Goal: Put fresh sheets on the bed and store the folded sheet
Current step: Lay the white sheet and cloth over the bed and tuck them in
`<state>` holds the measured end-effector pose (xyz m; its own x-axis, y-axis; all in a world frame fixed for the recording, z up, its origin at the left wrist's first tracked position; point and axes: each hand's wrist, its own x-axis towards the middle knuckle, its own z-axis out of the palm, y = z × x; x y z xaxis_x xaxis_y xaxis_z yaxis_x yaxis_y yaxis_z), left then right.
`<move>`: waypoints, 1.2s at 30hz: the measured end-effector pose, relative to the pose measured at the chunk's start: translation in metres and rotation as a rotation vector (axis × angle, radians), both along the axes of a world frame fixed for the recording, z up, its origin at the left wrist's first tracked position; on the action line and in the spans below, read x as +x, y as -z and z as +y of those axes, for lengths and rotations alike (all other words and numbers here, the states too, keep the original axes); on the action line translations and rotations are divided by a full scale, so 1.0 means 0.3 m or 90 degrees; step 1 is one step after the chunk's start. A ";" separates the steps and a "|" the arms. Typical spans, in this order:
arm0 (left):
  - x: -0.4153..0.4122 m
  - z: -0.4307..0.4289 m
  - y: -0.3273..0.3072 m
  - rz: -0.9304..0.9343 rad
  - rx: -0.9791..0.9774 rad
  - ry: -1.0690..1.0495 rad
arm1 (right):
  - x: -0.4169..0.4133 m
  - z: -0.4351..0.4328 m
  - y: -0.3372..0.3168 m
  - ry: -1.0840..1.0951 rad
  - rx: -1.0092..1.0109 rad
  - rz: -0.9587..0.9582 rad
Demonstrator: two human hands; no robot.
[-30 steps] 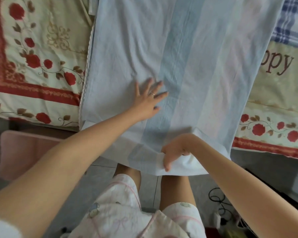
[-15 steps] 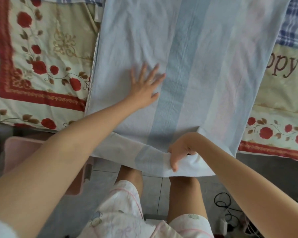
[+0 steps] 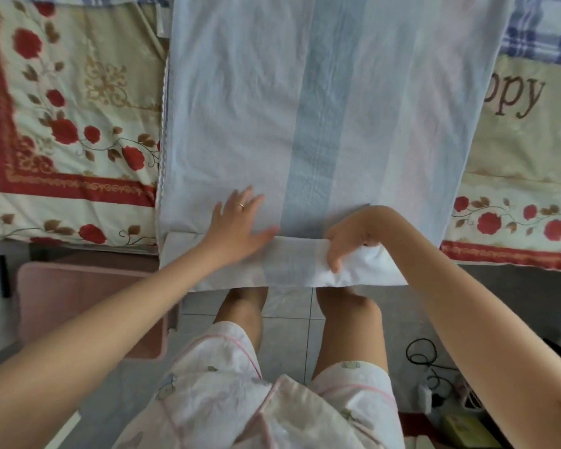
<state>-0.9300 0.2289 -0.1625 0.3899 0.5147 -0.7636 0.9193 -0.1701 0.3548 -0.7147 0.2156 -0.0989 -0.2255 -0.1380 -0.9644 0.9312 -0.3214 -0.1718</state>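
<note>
At the near edge of the bed, the right hand pinches the turned-up hem of the pale striped sheet, fingers curled round the fold. Just beyond, the left hand lies flat on the cloth, fingers spread, gripping nothing. Farther off the sheet runs across the flowered bedcover. It looks light, soft and limp, apt to slide and wrinkle; the doubled hem or corners seem the best holds.

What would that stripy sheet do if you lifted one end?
Probably flop: the striped sheet droops over the bed edge and bends where the right hand grips it. Likely light, since it looks thin and wrinkly. It may slide; the left hand presses it flat.
</note>
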 end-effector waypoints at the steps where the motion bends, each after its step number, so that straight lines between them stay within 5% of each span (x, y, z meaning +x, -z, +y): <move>1: 0.007 -0.040 -0.044 -0.070 -0.004 0.026 | 0.018 0.012 -0.007 0.014 0.009 -0.007; 5: 0.048 -0.155 -0.113 -0.183 0.194 0.168 | 0.082 0.066 -0.043 0.055 0.016 -0.007; 9: 0.071 -0.136 -0.067 -0.170 0.353 0.095 | 0.130 0.114 -0.059 0.102 0.004 0.000; 15: -0.029 0.059 -0.079 -0.054 -0.040 0.180 | 0.155 0.170 -0.072 0.075 0.041 -0.002; 18: -0.066 0.182 -0.113 -0.056 -0.267 0.104 | 0.150 0.181 -0.075 0.058 0.028 0.020; 21: -0.074 0.310 -0.161 -0.033 -0.314 0.068 | 0.172 0.185 -0.079 0.106 -0.015 0.025; 28: 0.185 0.873 -0.314 -0.086 -0.105 0.129 | 0.413 0.526 -0.166 0.251 0.129 -0.049; 33: 0.362 1.114 -0.130 0.025 0.225 0.205 | 0.585 0.776 0.015 0.066 0.421 -0.163; 36: 0.383 1.141 0.030 0.125 0.313 0.225 | 0.669 0.761 0.164 -0.062 0.562 -0.315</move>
<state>-0.8151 0.5711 -0.1714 0.4772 0.6889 -0.5457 0.8178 -0.5754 -0.0112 -0.5140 0.4440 -0.1482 0.2000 0.6723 -0.7128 0.9777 -0.1843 0.1005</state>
